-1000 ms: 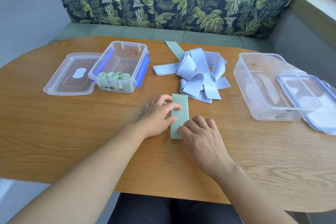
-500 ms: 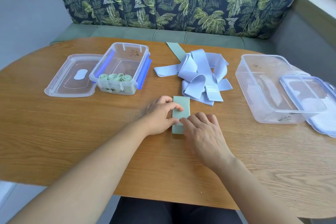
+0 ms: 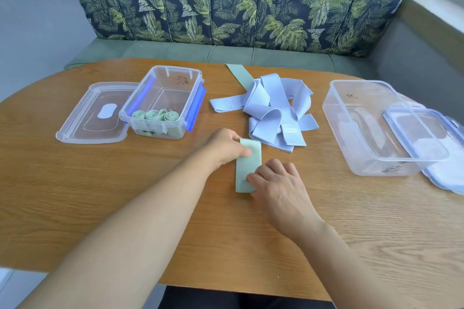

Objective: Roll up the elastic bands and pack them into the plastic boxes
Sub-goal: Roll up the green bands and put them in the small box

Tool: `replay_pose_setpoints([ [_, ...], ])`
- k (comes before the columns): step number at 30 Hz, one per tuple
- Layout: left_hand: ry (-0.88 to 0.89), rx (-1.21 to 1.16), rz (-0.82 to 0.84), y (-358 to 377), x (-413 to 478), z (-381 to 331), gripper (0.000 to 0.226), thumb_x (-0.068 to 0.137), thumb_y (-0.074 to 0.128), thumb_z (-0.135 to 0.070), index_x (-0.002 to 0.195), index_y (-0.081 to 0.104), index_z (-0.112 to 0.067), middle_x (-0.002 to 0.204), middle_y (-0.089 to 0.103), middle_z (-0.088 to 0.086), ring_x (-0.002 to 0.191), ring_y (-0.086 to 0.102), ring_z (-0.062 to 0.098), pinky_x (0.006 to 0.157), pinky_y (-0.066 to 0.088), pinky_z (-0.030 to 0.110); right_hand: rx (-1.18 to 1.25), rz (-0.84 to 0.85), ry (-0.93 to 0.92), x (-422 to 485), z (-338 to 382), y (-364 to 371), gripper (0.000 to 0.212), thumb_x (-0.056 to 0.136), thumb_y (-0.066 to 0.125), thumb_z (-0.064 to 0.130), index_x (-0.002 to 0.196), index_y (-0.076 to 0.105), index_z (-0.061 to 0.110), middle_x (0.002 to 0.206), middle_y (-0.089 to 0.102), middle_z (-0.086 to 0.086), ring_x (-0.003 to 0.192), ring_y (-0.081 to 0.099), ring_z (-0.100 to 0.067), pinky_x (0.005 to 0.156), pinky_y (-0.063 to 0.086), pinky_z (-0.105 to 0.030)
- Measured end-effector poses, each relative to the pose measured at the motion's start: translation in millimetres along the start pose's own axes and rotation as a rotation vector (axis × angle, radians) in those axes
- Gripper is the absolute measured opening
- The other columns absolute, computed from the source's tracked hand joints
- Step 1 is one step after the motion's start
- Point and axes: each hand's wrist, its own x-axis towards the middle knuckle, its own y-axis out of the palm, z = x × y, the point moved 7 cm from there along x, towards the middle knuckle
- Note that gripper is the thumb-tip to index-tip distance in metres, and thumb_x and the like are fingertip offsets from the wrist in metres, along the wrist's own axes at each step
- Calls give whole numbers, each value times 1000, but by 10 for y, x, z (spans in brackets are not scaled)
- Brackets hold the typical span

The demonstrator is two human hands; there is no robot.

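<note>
A pale green elastic band [image 3: 247,165] lies flat on the wooden table [image 3: 75,195], pointing away from me. My left hand [image 3: 224,149] pinches its far left edge, thumb on top. My right hand [image 3: 276,183] has its fingers curled on the near end, where a short fold shows. The small clear box [image 3: 164,78] with blue clips holds three rolled green bands [image 3: 155,115] along its near wall. A loose heap of light blue bands [image 3: 273,113] lies beyond my hands. One more flat green band [image 3: 238,75] sticks out behind the heap.
The small box's lid [image 3: 93,113] lies to its left. At the right stands a large clear box [image 3: 351,120] with nothing in it, and its blue-rimmed lid [image 3: 421,138] leans over its near right corner. A leaf-patterned sofa back [image 3: 226,0] rises behind the table.
My left hand has shifted from the band's middle to its far end. My right hand has kept to the near end, where a fold now shows.
</note>
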Motion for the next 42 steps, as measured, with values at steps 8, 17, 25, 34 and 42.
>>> replay_pose_setpoints([
  [8,-15,-171,257,95,-420,128,11,87,67,-10,90,62,-19,82,65,-5,73,58,5,59,45,16,82,102,-55,-372,210,-80,9,79,54,24,81,62,26,76,55,11,79,51,-18,66,41,-31],
  [17,139,-191,-2,52,-682,324,22,73,77,-3,77,64,-21,85,72,13,71,62,16,77,53,34,62,129,-34,-574,373,-147,8,73,60,29,77,66,29,73,55,11,78,52,-17,62,36,-27],
  [25,249,7,-108,101,-696,280,20,75,76,-16,88,65,-25,72,65,-3,66,56,10,62,44,18,-4,96,-26,-551,394,-147,17,62,77,18,65,61,24,74,51,6,68,48,-18,57,30,-27],
  [34,331,131,-135,56,-673,301,26,74,78,-23,98,69,-28,83,60,-15,97,54,13,89,44,29,89,24,-34,-447,240,-105,16,77,69,17,90,67,26,78,60,11,79,55,-19,61,38,-29],
  [42,240,6,18,36,-601,280,22,73,80,-17,92,70,-24,77,55,-8,65,50,5,62,43,17,49,23,-47,-393,233,-88,26,85,47,37,87,70,25,86,55,3,76,51,-20,62,41,-32],
])
